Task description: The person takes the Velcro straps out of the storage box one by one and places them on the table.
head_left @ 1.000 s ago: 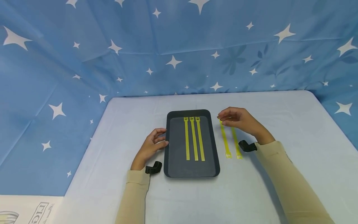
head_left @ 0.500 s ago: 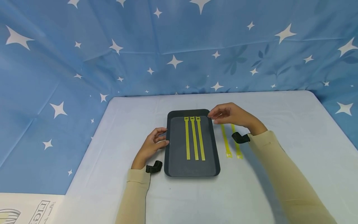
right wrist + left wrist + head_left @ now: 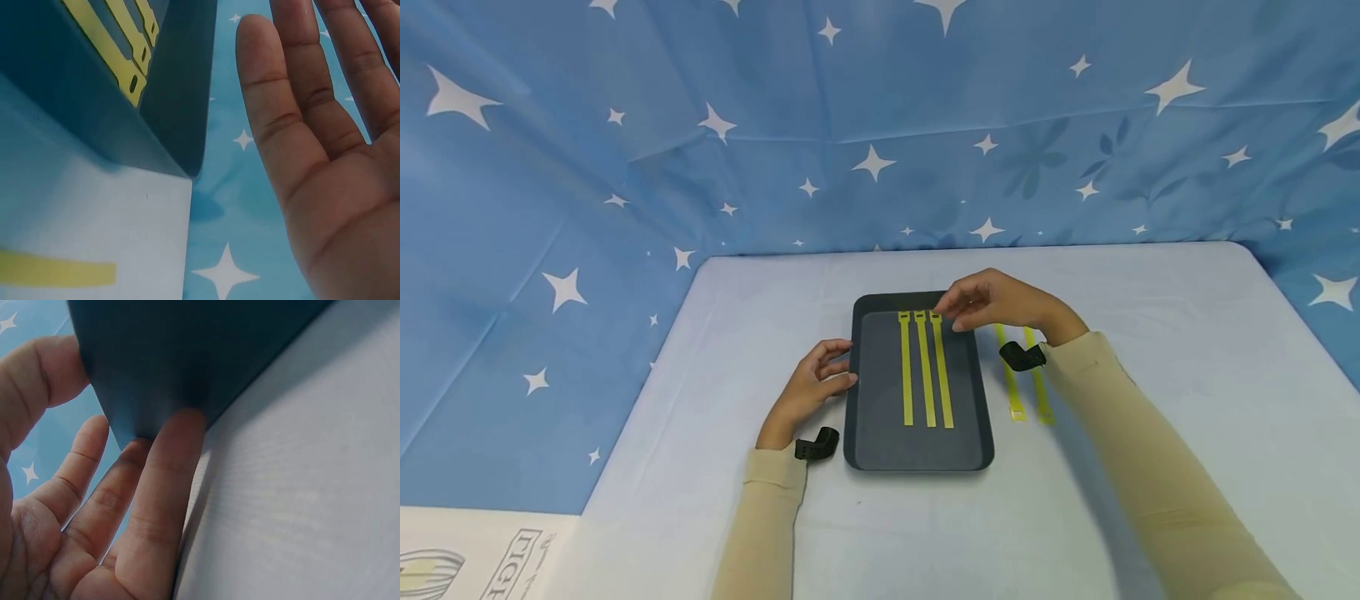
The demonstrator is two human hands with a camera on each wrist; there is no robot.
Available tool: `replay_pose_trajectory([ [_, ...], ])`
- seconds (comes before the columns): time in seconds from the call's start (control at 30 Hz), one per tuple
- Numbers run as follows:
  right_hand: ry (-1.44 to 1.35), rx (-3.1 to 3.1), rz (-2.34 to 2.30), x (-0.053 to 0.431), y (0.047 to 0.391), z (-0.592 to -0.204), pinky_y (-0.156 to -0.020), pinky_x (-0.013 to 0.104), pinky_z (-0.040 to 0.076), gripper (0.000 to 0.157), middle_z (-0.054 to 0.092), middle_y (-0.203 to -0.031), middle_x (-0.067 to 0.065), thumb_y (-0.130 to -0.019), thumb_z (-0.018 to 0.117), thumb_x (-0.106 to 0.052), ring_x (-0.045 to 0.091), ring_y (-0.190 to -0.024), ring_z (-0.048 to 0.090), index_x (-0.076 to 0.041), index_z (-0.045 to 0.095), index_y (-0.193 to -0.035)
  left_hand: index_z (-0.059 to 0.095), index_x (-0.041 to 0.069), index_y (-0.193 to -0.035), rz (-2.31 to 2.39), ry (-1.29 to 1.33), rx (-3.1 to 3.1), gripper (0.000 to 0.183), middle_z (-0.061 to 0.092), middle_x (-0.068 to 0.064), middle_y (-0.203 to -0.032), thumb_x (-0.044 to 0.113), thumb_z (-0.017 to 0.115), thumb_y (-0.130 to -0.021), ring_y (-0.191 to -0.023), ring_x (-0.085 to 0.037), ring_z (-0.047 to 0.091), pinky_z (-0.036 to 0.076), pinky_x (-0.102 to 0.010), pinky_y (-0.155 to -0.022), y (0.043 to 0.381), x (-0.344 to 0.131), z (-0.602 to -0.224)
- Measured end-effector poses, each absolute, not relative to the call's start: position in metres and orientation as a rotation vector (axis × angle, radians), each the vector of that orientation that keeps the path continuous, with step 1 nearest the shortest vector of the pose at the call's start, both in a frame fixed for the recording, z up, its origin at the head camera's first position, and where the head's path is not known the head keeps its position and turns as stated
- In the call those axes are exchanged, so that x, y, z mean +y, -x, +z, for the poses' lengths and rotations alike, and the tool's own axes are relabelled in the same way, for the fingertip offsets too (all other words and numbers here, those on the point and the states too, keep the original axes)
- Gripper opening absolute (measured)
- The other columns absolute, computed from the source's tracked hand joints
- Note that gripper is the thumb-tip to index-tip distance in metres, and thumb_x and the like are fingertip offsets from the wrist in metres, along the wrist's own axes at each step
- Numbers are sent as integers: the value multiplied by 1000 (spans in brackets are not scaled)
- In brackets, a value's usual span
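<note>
A dark grey rectangular tray (image 3: 880, 446) holds three yellow cable straps with slotted heads, lying lengthwise side by side; the middle strap (image 3: 928, 375) sits close between its neighbours. My left hand (image 3: 808, 385) rests its fairly straight fingers against the tray's left outer wall, as the left wrist view also shows. Over the tray's far right corner hovers my right hand (image 3: 1000, 302), fingers loosely extended and holding nothing; its fingertips overlap the head of the rightmost strap in the head view. Two more yellow straps lie right of the tray, the nearer strap (image 3: 1015, 396) partly hidden by the right hand and wrist camera.
The white-covered table (image 3: 895, 533) runs back to a blue curtain (image 3: 775, 150) with white stars. Small black cameras sit at both wrists, the left camera (image 3: 817, 444) beside the tray. Printed pale cloth (image 3: 482, 550) shows at the lower left corner.
My right hand has moved left and slightly away from me, from above the loose straps to over the tray's far right corner. The left hand and the straps keep their places.
</note>
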State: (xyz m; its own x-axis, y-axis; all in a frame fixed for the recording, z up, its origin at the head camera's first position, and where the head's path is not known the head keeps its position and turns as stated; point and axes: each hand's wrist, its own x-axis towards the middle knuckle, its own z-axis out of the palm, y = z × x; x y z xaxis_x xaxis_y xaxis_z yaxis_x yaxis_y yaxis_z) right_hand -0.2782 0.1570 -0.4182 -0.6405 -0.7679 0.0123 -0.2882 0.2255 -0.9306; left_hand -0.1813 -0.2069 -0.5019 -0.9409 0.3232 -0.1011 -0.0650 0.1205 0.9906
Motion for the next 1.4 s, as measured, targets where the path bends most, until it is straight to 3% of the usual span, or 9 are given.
replay_pose_trajectory([
  [0.13, 978, 2037, -1362, 149, 282, -417, -95, 34, 61, 31, 66, -133, 36, -98, 73, 7, 50, -122, 65, 17, 68, -127, 44, -4, -156, 1887, -250, 2115, 61, 40, -26, -167, 5, 68, -100, -142, -42, 52, 57, -29, -97, 181, -206, -500],
  [0.33, 997, 1997, -1314, 136, 289, -415, -95, 37, 61, 31, 65, -134, 37, -99, 72, 6, 55, -122, 63, 16, 68, -128, 44, -5, -155, 1894, -248, 2112, 61, 40, -27, -166, 3, 67, -100, -141, -42, 52, 58, -28, -96, 181, -205, -499],
  [0.93, 1030, 1921, -1216, 96, 300, -439, -92, 46, 62, 30, 68, -130, 33, -99, 67, 12, 48, -118, 68, 16, 67, -128, 44, -4, -157, 1916, -262, 2091, 61, 42, -25, -166, 2, 67, -101, -140, -42, 55, 59, -30, -96, 181, -207, -501],
  [1.23, 992, 1923, -1177, 85, 304, -448, -92, 46, 62, 29, 71, -122, 30, -98, 67, 13, 44, -110, 71, 15, 69, -127, 45, -4, -156, 1921, -256, 2086, 60, 43, -25, -165, 2, 68, -100, -138, -40, 56, 59, -30, -95, 184, -207, -503],
  [1.4, 994, 1918, -1151, 80, 307, -453, -85, 40, 61, 24, 73, -116, 28, -99, 65, 16, 36, -102, 73, 15, 71, -123, 46, -3, -156, 1903, -247, 2101, 61, 43, -25, -165, 3, 69, -100, -140, -41, 55, 58, -31, -96, 184, -208, -501],
])
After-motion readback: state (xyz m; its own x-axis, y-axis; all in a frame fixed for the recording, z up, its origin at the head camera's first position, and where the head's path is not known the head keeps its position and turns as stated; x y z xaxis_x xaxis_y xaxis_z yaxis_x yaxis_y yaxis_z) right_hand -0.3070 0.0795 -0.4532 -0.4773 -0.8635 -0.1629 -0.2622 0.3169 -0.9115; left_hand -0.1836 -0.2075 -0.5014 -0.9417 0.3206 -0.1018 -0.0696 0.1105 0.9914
